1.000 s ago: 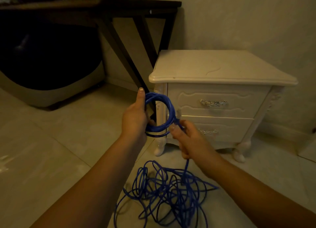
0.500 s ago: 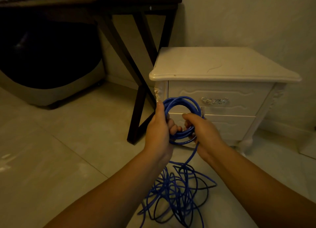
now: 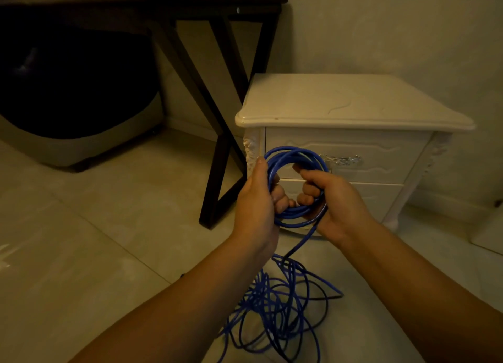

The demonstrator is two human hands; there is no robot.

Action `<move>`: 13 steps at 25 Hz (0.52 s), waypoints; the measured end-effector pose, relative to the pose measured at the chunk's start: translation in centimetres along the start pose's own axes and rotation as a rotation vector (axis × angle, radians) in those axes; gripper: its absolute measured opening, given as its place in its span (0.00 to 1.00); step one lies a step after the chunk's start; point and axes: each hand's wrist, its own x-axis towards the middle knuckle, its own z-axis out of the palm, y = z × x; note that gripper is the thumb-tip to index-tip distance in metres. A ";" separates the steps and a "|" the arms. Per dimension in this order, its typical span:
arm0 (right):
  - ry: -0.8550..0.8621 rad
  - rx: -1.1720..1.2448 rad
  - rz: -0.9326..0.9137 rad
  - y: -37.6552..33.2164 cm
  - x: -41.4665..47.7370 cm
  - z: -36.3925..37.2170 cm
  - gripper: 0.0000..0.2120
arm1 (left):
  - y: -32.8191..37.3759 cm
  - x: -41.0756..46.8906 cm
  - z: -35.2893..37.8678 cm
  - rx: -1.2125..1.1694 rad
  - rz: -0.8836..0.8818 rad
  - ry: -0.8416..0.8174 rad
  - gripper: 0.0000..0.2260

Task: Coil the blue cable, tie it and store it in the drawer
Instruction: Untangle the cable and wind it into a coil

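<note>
One dark table (image 3: 190, 11) stands beside one white cabinet (image 3: 353, 104) with two shut drawers (image 3: 386, 156). Your one blue cable (image 3: 295, 152) is part coiled before the top drawer, the rest tangled on the floor (image 3: 81, 253). Your left hand (image 3: 255, 199) and right hand (image 3: 339, 203) both grip the coil.

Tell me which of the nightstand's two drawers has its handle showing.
The upper drawer: its silver handle shows just right of the coiled blue cable. The lower drawer shows none past the right hand.
</note>
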 end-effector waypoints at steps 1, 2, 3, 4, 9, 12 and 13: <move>0.010 -0.053 -0.015 0.1 0.1 -0.1 0.10 | -0.1 0.0 -0.1 0.002 -0.019 0.011 0.17; 0.014 -0.116 -0.039 0.4 0.2 -0.2 0.10 | -0.2 0.0 -0.3 0.004 -0.033 0.033 0.17; 0.011 -0.173 -0.066 0.8 0.2 -0.1 0.11 | -0.2 0.0 -0.5 0.002 -0.045 0.066 0.17; 0.005 -0.217 -0.091 1.2 0.1 0.0 0.11 | 0.0 0.0 -0.6 -0.006 -0.058 0.110 0.17; -0.005 -0.110 -0.115 3.2 -0.3 0.7 0.08 | 0.5 -0.1 -1.0 -0.142 -0.107 0.203 0.19; 0.019 -0.144 -0.104 2.0 0.2 0.0 0.06 | 0.3 -0.1 -0.7 -0.076 -0.087 0.075 0.19; 0.011 -0.234 -0.111 1.3 0.2 -0.4 0.05 | 0.5 0.0 -0.7 0.008 -0.083 0.031 0.19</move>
